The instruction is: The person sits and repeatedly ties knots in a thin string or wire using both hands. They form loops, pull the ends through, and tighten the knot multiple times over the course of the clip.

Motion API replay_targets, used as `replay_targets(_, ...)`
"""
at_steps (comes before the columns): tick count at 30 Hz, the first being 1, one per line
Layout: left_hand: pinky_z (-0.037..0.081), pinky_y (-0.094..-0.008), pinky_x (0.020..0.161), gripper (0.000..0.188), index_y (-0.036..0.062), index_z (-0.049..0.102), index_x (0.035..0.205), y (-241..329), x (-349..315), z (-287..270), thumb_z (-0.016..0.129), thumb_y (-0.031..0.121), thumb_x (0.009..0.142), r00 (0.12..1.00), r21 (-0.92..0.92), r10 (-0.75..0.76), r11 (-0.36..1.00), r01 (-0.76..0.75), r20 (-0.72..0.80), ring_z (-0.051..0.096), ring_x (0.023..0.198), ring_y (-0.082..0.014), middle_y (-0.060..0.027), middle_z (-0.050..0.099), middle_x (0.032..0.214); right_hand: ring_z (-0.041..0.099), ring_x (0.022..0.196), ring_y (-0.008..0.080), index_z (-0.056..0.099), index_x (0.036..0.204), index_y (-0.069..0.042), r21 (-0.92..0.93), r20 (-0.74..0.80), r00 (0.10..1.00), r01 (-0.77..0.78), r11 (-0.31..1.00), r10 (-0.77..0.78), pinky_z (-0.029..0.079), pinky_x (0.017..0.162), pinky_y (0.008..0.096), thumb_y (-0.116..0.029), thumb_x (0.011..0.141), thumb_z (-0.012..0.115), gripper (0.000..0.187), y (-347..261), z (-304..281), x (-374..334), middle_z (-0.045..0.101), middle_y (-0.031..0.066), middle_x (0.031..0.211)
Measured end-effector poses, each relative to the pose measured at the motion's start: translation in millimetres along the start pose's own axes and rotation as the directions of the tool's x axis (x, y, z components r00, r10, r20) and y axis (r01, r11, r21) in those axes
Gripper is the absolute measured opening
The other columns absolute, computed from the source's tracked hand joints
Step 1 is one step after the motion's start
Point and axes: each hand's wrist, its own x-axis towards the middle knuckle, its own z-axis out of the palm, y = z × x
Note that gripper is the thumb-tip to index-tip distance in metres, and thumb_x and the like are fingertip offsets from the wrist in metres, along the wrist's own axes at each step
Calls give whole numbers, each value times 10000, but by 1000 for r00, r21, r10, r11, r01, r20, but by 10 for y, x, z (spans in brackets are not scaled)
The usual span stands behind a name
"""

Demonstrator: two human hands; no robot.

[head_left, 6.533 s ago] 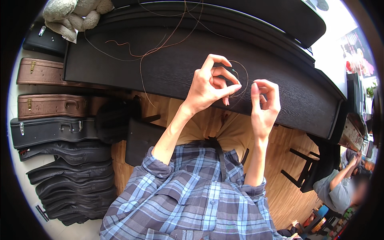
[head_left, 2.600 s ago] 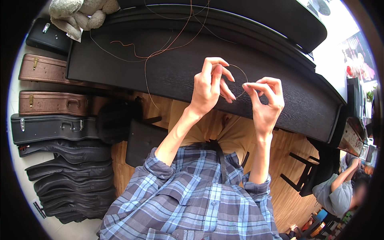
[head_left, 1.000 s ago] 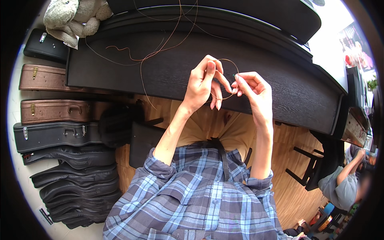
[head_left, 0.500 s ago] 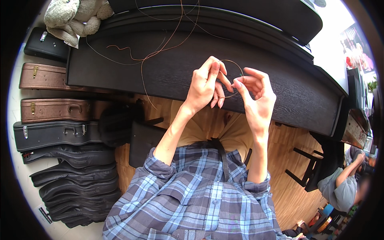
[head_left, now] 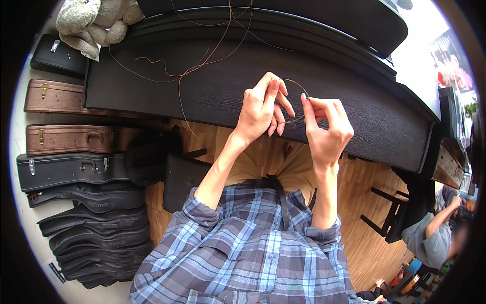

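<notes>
A thin bronze-coloured wire, which looks like a guitar string (head_left: 295, 82), is bent into a small loop between my hands, above the front of a black wooden piano lid (head_left: 374, 114). My left hand (head_left: 259, 107) pinches the loop's left side between thumb and index finger, its other fingers loosely curled. My right hand (head_left: 328, 120) is closed on the loop's right side, with thumb and index fingertip together at a small dark end piece. More loose wire strings (head_left: 200, 67), copper and silver, lie tangled on the lid to the left.
A grey plush toy (head_left: 96, 25) sits at the far left. Brown hard instrument cases (head_left: 71, 140) and several black soft cases (head_left: 98, 238) line the left floor. A black bench (head_left: 185, 182) is beside my legs. A person in a grey shirt (head_left: 430, 240) is at right.
My right hand has turned and shifted slightly right and down; its fingers, spread before, are now gathered in a pinch on the loop's right side. My left hand stays nearly still.
</notes>
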Motion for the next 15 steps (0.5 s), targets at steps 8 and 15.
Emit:
replay_targets(8,390,-237,295,412,4,479,980,-1,-3,14,328,358,1128,1000,44,1,999,1,-27,611,381,-172,-177,692,673,660,590,130,706,846,-29,-39,1,997,81,996,-81,536,538,259,-14,849,795,90,118,85,0,656,50,778)
replay_targets(15,398,-241,297,408,5,485,979,0,-1,19,335,353,1128,1000,51,5,999,-4,-28,621,389,-177,-175,691,670,659,605,134,712,847,-41,-43,-115,977,178,983,-182,521,512,259,-14,841,808,100,181,178,-7,661,50,783)
